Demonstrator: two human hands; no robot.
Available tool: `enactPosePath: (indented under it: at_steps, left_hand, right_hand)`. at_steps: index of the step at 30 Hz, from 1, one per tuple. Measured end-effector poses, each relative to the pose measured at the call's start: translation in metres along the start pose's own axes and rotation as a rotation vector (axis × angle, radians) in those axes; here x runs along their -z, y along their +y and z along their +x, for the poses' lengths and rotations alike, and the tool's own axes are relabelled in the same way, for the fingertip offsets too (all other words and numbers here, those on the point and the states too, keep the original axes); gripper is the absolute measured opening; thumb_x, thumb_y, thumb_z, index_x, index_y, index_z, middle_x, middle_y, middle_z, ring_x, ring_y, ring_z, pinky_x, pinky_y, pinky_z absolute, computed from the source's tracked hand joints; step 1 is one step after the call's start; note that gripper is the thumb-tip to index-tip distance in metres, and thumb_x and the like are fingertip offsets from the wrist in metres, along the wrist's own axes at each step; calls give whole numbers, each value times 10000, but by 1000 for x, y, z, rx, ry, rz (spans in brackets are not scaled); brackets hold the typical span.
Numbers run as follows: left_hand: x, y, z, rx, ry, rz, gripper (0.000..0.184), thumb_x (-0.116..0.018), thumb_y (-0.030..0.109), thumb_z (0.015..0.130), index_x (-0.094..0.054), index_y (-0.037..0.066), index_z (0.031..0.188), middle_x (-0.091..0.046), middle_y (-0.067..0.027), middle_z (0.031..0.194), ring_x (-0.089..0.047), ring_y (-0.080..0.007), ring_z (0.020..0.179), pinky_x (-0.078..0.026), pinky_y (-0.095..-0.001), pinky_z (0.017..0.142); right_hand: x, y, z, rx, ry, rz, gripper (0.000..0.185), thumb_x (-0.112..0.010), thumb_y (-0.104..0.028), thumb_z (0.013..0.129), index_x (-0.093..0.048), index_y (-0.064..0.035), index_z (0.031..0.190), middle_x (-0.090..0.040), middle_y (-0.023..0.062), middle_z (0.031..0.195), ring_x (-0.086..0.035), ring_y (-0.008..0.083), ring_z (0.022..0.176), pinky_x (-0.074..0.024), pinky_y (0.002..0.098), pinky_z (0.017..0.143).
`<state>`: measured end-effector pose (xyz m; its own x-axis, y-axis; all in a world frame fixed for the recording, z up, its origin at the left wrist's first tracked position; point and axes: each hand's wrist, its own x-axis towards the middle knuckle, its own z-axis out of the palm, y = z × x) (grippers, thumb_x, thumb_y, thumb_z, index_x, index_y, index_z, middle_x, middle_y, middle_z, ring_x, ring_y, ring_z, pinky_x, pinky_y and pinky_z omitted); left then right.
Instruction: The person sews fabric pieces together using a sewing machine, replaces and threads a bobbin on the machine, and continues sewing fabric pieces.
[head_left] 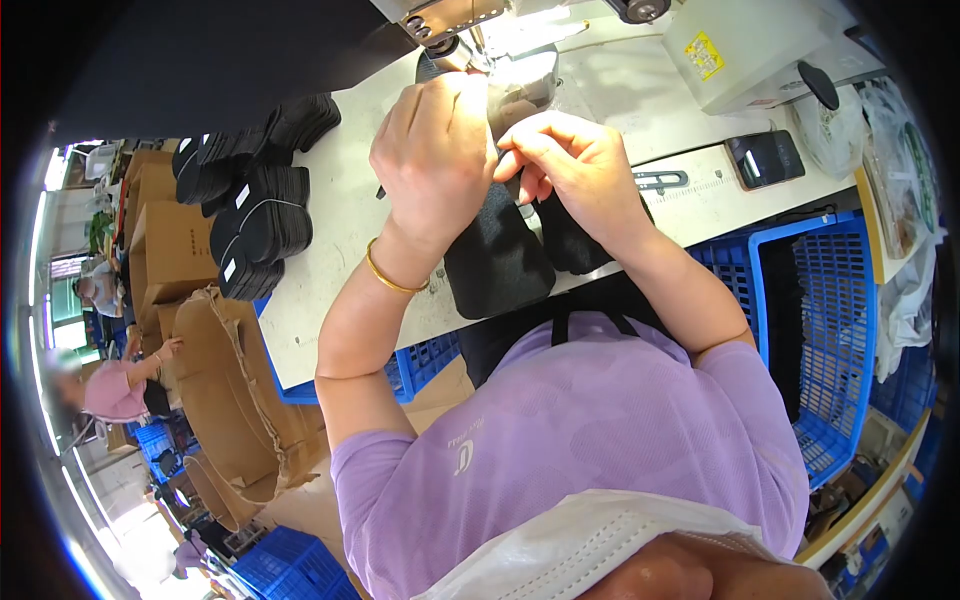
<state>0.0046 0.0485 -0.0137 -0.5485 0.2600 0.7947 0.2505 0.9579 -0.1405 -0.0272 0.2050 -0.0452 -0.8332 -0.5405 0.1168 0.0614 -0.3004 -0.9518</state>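
My left hand (432, 160) is closed, fingers pressed together just below the head of a sewing machine (455, 35). The back of the hand hides its fingertips, and what they hold cannot be made out. Close beside it, my right hand (580, 172) is closed in a pinch. Its fingertips almost meet the left hand, and whatever is between them is too small or hidden to name. Under both hands lies a long black padded fabric piece (498, 260), reaching toward my lap. A second black piece (572, 240) lies to its right, partly beneath my right forearm.
Bundles of black sole-shaped pieces (262, 215) are stacked on the table's left side. A phone (765, 160) lies at right, near a plastic bag (830, 130). A blue crate (825, 350) stands by my right side. Cardboard boxes (230, 370) and another person (115, 388) are at left.
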Motion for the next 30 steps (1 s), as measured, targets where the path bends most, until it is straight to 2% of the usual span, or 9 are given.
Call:
enactPosePath:
  at_steps: [2,5,8,12,13,17,22,25,30]
  left_hand:
    - [-1,-4,-4,22,-27,-50,253,-695,-36,735,-676,19,981,-669,-80,959,-649,-235,829,-529,-314,710]
    - [-12,-35,-14,-243,147,8,326,-634,-2,708,-657,-3,1033,-637,-93,1074,-630,-238,947,-531,-350,798]
    - [1,-62,-24,-291,-12,65,412,-644,8,719,-651,6,1131,-616,-123,1207,-609,-259,1073,-504,-384,903]
    - [30,-61,-25,-274,-126,-142,434,-622,-18,692,-671,15,1122,-643,-112,1165,-659,-227,945,-551,-344,740]
    - [33,-51,-19,-322,-15,-115,432,-632,-5,670,-687,29,1097,-655,-68,1052,-653,-194,783,-528,-309,613]
    - [41,-25,-3,-147,-147,-153,386,-696,76,641,-711,63,1027,-575,-13,850,-550,-171,618,-437,-282,501]
    - [45,-8,-2,-151,-157,-144,348,-675,45,667,-706,34,1014,-589,-31,867,-558,-161,649,-440,-273,505]
    - [48,7,-9,-227,-109,-65,357,-664,30,650,-696,-10,1003,-614,-62,910,-550,-155,654,-436,-268,506]
    - [38,17,-7,-263,-73,29,381,-658,60,602,-685,-36,970,-632,-84,951,-541,-149,687,-425,-252,516]
  right_hand:
    - [0,0,-1,-5,-8,1,179,-569,-143,952,-685,-15,901,-710,68,775,-590,50,588,-479,199,540]
    - [5,-3,-4,-3,-13,-30,174,-585,-153,948,-691,-16,928,-717,67,797,-612,55,629,-494,202,578]
    - [7,-1,-5,40,9,-84,192,-611,-159,937,-695,0,1003,-724,68,831,-633,54,702,-508,201,632]
    - [-18,9,0,133,51,-36,253,-632,-141,919,-667,25,1106,-707,43,884,-598,56,752,-509,239,678]
    - [-20,7,-1,93,-30,-74,232,-619,-122,938,-656,21,1117,-683,20,893,-594,52,751,-494,216,674]
    - [-29,8,-6,72,-58,-167,182,-578,-98,972,-643,9,1104,-621,-29,861,-507,11,738,-445,187,645]
    - [-24,4,-9,47,-35,-164,178,-554,-94,982,-650,16,1084,-615,-36,861,-502,6,756,-437,184,650]
    - [-21,-7,-16,94,5,-151,158,-533,-100,947,-625,28,959,-546,9,673,-450,35,639,-399,247,552]
    - [-18,-2,-17,190,21,-93,184,-528,-102,953,-636,39,1001,-599,15,763,-506,35,713,-451,225,590]
